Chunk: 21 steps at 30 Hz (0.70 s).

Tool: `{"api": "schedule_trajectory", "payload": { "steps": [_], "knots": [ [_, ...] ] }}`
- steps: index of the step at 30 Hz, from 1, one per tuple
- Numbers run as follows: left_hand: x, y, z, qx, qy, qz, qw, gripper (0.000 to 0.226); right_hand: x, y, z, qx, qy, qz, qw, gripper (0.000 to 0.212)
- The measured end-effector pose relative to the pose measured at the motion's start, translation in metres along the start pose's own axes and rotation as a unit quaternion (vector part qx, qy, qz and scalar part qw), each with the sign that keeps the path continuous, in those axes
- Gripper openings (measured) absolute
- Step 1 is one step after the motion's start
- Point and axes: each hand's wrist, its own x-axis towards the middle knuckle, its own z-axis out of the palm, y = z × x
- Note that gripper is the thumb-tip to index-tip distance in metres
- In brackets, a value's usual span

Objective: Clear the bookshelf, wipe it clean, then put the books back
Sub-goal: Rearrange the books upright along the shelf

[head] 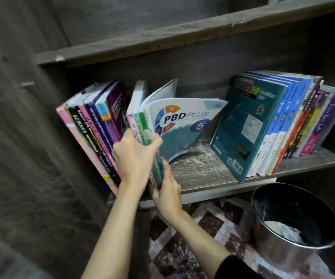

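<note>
Green-spined workbook bundle (141, 122) on scratched wooden shelf (203, 170): left hand (134, 156) grips spines, fingers wrapped; right hand (167, 190) clasps bottom edge; PBD Plus cover (182, 125) splays rightward.

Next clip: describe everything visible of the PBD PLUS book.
The PBD PLUS book is a thin softcover, white and teal, with a 5 on its front. It stands on the shelf in the middle bunch, its cover bowed to the right. The left hand and right hand grip that bunch at the spines.
</note>
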Motion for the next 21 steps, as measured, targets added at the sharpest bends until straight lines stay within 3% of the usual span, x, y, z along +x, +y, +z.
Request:
{"api": "schedule_trajectory", "payload": {
  "steps": [5,10,18,21],
  "knots": [
    [0.001,-0.021,-0.010,0.037,0.032,-0.019,0.999,0.039,-0.002,0.001,0.008,0.021,-0.050,-0.030,0.998,0.076],
    [-0.002,-0.018,-0.005,0.069,0.050,0.024,0.996,0.047,0.006,0.007,0.002,0.030,-0.065,-0.019,0.997,0.076],
    [-0.028,-0.047,-0.003,-0.093,0.120,0.095,0.984,0.039,0.017,0.020,0.000,0.041,-0.112,-0.003,0.993,0.082],
    [-0.032,-0.063,-0.003,-0.112,0.088,0.068,0.987,0.040,0.019,0.026,-0.005,0.098,-0.144,0.010,0.985,0.086]
  ]
}}
